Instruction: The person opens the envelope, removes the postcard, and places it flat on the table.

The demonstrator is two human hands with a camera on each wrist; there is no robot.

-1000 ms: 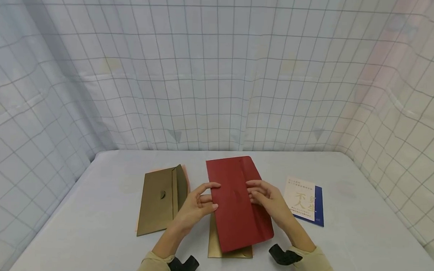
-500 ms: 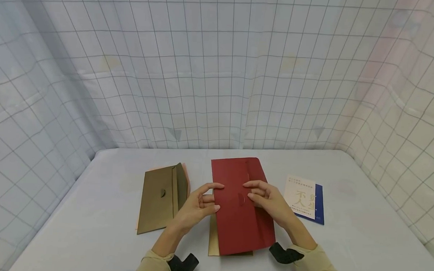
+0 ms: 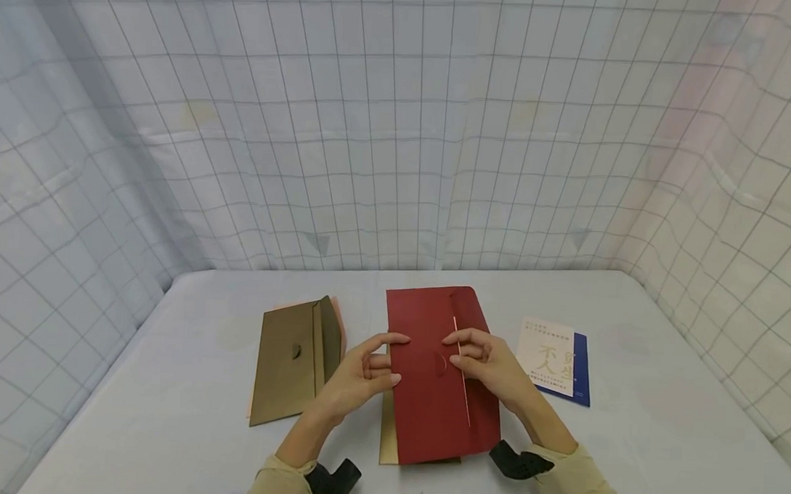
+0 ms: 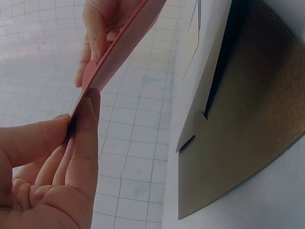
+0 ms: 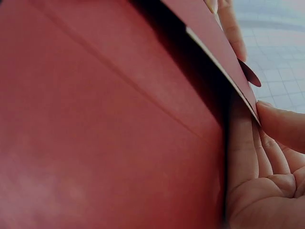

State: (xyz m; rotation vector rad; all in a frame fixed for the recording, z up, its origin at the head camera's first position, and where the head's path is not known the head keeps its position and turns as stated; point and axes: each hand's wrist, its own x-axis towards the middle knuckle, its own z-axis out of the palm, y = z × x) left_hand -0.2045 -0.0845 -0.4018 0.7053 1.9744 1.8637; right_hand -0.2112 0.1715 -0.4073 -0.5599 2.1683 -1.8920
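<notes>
A red envelope [image 3: 426, 401], its flap [image 3: 478, 315] opened to the right, is held up in both hands. My left hand [image 3: 361, 373] pinches its left edge between thumb and fingers, also plain in the left wrist view. With the thumb outside, my right hand [image 3: 490, 359] pinches the front panel's free edge. In the right wrist view its fingers [image 5: 243, 152] reach behind that panel [image 5: 224, 52], and a dark gap shows between panel and back. A half-round tab [image 5: 250, 74] stands out from the front. Below, a gold envelope [image 3: 389, 439] is partly hidden.
Left on the white table [image 3: 188, 385] lies a brown-gold envelope [image 3: 286, 374], flap open, over a peach sheet-like piece [image 3: 343, 321]. At the right, a pale printed booklet [image 3: 545, 354] overlaps a blue one [image 3: 582, 377]. Gridded white curtains [image 3: 385, 167] surround the table.
The red envelope has shifted slightly right and turned a little straighter. Its half-round cut has come into sight, and the front panel's edge now lifts away as a light line.
</notes>
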